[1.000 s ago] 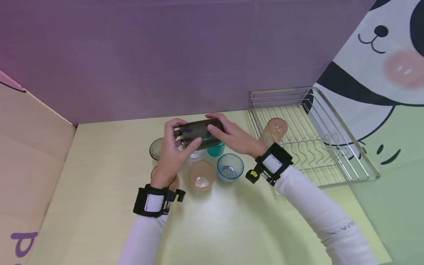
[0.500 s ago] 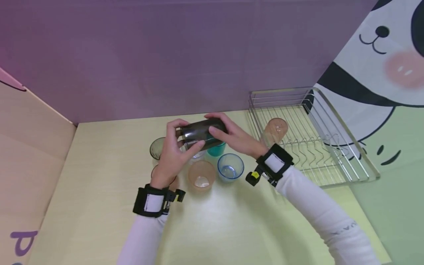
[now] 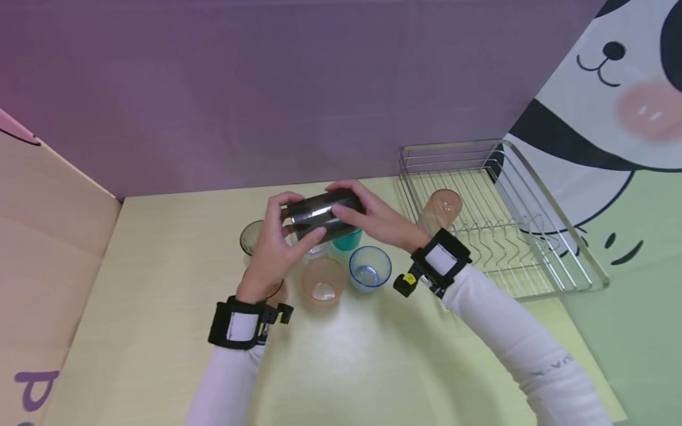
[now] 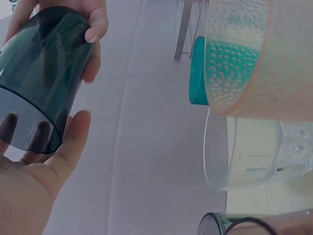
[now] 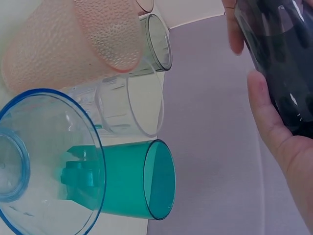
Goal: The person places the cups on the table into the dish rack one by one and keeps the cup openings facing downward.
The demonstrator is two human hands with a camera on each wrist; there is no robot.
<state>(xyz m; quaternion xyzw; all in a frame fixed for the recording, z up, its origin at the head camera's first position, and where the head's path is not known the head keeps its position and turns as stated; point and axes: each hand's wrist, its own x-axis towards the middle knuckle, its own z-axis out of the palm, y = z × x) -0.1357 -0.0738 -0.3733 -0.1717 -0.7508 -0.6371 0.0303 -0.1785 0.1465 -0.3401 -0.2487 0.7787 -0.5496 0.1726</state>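
A dark smoky tumbler lies sideways in the air between both hands, above the cups on the table. My left hand holds its open rim end, thumb along the near side; in the left wrist view, its fingers show through the dark wall. Gripping the closed end is my right hand, thumb on top. Below stand a teal cup, a clear cup, a peach pebbled cup and a blue-rimmed cup.
At the back right stands a wire dish rack with one peach glass in it. A grey-green glass is left of the group. Another peach cup is partly hidden under the left wrist. A purple wall closes the back.
Both hands keep their hold on the dark tumbler, which has turned slightly and shows a bright reflection on its side. The left wrist has shifted a little to the left.
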